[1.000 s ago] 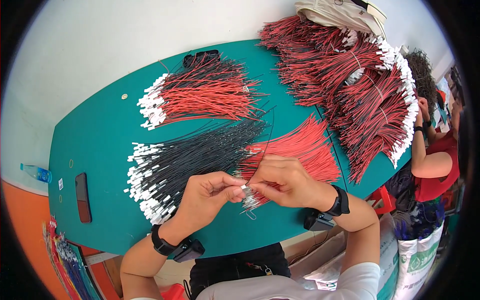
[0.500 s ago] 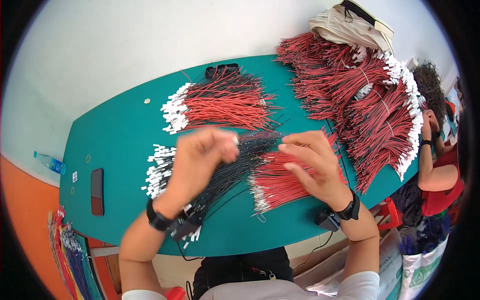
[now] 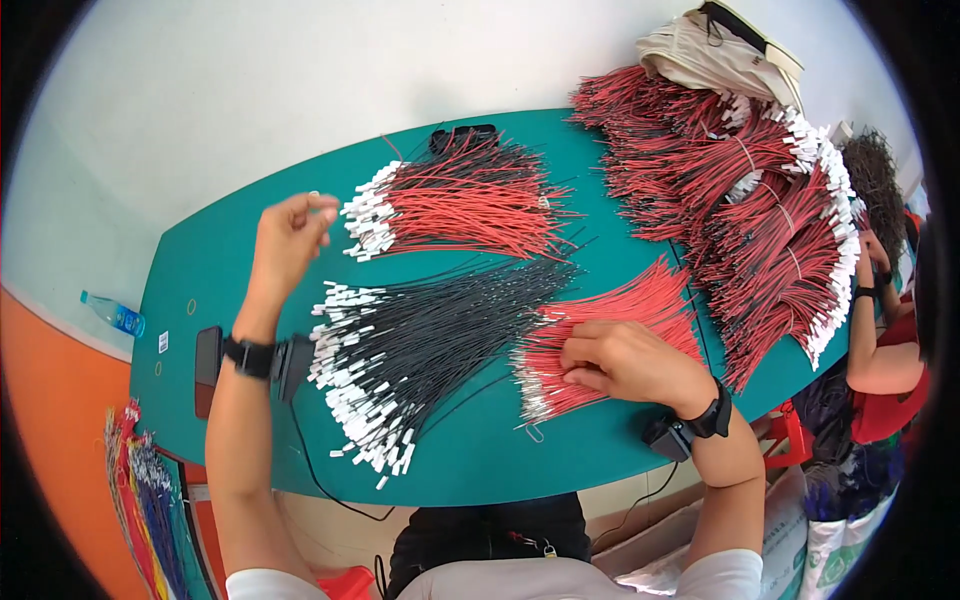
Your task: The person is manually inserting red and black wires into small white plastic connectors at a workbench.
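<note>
My left hand (image 3: 285, 245) is raised at the left of a bundle of red and black wires (image 3: 475, 210) with white connectors (image 3: 370, 220). Its fingers are curled and pressed together; whatever may lie between them is too small to see. A fanned heap of black wires (image 3: 450, 315), white connectors (image 3: 350, 390) on its left ends, is spread in the middle of the table. My right hand (image 3: 635, 365) rests on a heap of red wires (image 3: 650, 310) with pale stripped ends. Its thumb and bent fingers close down on the wires.
Large tied bundles of red and black wires (image 3: 750, 220) are piled at the right, a beige bag (image 3: 715, 60) atop them. A phone (image 3: 207, 370) and a bottle (image 3: 115, 315) are at the left. A cable (image 3: 320, 480) trails from my left wrist. Another person (image 3: 885, 350) sits far right.
My left hand has moved left, away from the middle, uncovering the black wires. My right hand has come down and closed on the red wires. The view has shifted slightly.
</note>
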Action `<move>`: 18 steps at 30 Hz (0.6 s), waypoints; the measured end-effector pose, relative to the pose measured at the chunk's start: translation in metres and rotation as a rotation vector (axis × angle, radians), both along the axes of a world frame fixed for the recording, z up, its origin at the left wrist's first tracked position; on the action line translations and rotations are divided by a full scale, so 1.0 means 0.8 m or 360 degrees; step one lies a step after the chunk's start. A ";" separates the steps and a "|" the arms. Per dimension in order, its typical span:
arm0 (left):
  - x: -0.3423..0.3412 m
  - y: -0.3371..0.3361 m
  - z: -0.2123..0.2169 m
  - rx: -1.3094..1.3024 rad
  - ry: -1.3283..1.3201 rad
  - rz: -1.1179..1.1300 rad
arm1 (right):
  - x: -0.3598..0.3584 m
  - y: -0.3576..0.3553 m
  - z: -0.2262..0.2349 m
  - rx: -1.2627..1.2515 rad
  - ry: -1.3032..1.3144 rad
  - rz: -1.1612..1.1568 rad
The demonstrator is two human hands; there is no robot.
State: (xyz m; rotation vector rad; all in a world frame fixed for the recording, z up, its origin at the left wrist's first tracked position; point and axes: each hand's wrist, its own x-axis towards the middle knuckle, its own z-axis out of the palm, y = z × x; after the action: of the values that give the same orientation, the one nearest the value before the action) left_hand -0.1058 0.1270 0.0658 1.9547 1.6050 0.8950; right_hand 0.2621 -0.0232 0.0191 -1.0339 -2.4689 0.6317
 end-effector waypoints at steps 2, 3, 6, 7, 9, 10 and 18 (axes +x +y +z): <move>-0.009 -0.045 -0.006 -0.0171 -0.0198 -0.0257 | -0.003 0.000 0.005 -0.0163 -0.0072 -0.0043; -0.011 -0.073 -0.007 -0.0279 -0.0217 -0.0365 | -0.006 0.000 0.007 -0.0164 -0.0061 -0.0023; -0.009 -0.137 -0.001 -0.0527 0.0062 -0.0327 | -0.004 -0.001 0.010 -0.0184 -0.0058 -0.0036; -0.012 -0.149 -0.002 -0.0431 0.0194 -0.0359 | -0.004 0.001 0.009 -0.0188 -0.0055 -0.0023; -0.017 -0.165 -0.003 -0.0233 0.0457 -0.0427 | -0.003 0.002 0.008 -0.0222 -0.0023 -0.0023; -0.018 -0.169 -0.005 -0.0234 0.0457 -0.0419 | -0.003 0.002 0.009 -0.0237 -0.0009 -0.0025; -0.016 -0.172 -0.028 -0.0141 0.0621 -0.0313 | -0.004 0.005 0.006 -0.0218 0.0071 -0.0006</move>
State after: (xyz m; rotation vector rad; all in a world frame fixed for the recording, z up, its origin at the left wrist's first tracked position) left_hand -0.1190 -0.0108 0.0434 2.2754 1.5820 0.3742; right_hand 0.2592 -0.0193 0.0241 -1.0623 -2.4127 0.8235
